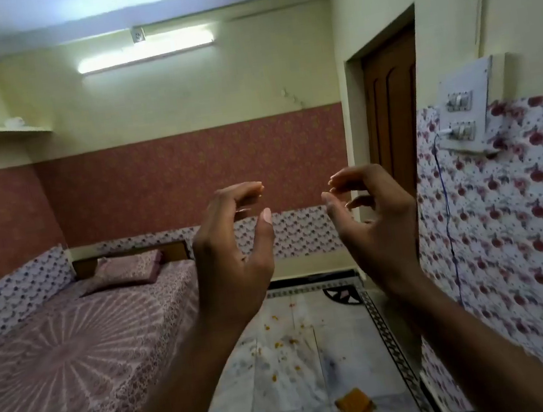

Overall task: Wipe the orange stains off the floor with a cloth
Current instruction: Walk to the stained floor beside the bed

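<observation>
Both hands are raised in the air and hold nothing: the left hand (232, 256) and the right hand (374, 226) have loosely curved fingers. The orange stains (283, 344) are scattered on the floor (288, 393), and the folded orange cloth (355, 404) lies nearer. I judge wiping is not begun; next, one hand must reach down for the cloth

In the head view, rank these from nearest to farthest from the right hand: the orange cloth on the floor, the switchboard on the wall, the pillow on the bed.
From the right hand, raised and empty:
1. Switchboard, on the right wall, up and right of it.
2. Orange cloth, on the floor below.
3. Pillow, far left at the bed's head.
</observation>
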Demonstrator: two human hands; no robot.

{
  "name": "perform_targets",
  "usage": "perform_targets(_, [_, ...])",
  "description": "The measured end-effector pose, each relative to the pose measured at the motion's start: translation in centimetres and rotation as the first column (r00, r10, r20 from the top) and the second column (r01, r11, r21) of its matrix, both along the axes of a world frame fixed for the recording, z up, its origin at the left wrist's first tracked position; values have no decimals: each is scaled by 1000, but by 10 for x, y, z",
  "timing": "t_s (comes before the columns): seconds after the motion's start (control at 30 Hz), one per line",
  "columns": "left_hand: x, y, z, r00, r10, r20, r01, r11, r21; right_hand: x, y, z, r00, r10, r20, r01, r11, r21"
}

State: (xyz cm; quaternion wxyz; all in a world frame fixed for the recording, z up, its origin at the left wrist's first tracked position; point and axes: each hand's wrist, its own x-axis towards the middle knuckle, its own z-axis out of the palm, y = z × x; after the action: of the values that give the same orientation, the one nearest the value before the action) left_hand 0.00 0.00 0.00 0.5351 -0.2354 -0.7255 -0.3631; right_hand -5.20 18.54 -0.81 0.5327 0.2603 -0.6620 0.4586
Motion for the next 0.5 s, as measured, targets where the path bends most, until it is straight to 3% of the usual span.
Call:
perform_targets(0.17, [-21,25,-55,984,-26,176,7,994,108,-13,20,-48,970,55,235,-41,997,-65])
perform_targets(0.37, [-54,40,-119,941,-61,334,-10,978,209,-47,26,-109,920,93,380,-72,995,-70])
perform_targets(0.5, [-95,35,-151,913,-50,404,-29,982,187,-88,21,-144,880,98,464,-58,993,-101])
